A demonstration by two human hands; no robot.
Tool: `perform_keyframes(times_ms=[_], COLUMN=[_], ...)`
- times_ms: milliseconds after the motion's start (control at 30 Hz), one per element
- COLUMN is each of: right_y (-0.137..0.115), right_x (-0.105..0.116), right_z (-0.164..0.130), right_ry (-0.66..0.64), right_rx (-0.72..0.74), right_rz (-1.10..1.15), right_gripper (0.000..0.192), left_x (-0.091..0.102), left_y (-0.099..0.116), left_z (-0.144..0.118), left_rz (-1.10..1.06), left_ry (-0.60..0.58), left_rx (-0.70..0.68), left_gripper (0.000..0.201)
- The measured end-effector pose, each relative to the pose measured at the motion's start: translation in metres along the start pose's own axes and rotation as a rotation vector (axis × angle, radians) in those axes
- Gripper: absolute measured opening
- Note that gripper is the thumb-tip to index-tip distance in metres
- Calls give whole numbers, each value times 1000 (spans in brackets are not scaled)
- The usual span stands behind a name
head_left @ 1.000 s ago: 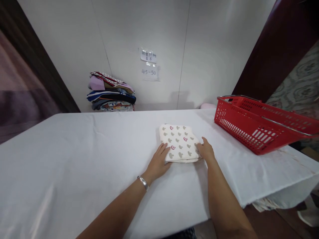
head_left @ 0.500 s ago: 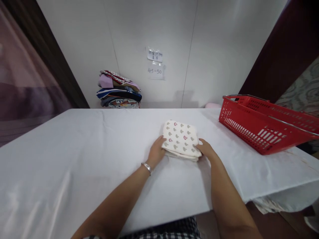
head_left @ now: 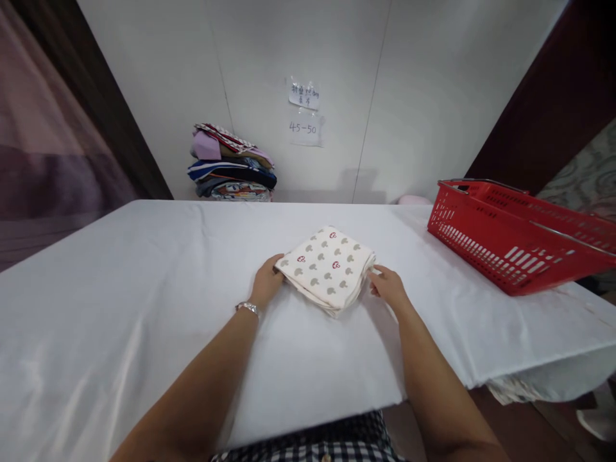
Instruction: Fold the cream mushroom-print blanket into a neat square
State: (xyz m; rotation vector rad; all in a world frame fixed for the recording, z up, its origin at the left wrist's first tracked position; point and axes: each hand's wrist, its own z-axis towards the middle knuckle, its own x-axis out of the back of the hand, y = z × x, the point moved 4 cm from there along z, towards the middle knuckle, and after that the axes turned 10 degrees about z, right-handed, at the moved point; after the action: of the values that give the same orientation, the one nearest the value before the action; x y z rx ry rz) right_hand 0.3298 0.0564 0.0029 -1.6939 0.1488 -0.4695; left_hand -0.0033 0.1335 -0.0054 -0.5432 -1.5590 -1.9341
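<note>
A folded cream cloth [head_left: 328,269] printed with grey and red mushrooms lies turned at an angle on the white-covered table [head_left: 144,301]. My left hand [head_left: 266,283], a silver bracelet on its wrist, grips the cloth's left corner. On the other side my right hand [head_left: 389,288] holds the right corner with its fingertips. The cloth's near edge is lifted a little off the table.
A red plastic basket [head_left: 510,237] with metal handles stands at the table's right end. A stack of folded clothes [head_left: 233,164] sits at the far edge against the white wall, below two paper notes [head_left: 304,112]. The table's front edge runs close to my body.
Both hands have taken the cloth by its sides and turned it about a quarter turn, shifting it slightly left. The left hand moved from the near edge to the left corner.
</note>
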Motion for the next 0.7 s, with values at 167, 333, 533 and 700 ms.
perform_keyframes(times_ms=[167,333,533,700], right_y=[-5,-20,-29,-25], right_x=[21,11,-7,-11], right_z=[32,72,79,36], right_ry=[251,204,-68,-131], right_rx=[280,309,190,204], right_rz=[91,-135,-370,-548], right_gripper=[52,50,29,24], left_x=[3,1,9,24], left_y=[5,4,0,-16], left_z=[3,4,12,26], left_rz=[99,60,-22,45], left_ry=[-23,-58,16,116], left_rx=[30,21,-17,106], left_gripper=[54,51,47,31])
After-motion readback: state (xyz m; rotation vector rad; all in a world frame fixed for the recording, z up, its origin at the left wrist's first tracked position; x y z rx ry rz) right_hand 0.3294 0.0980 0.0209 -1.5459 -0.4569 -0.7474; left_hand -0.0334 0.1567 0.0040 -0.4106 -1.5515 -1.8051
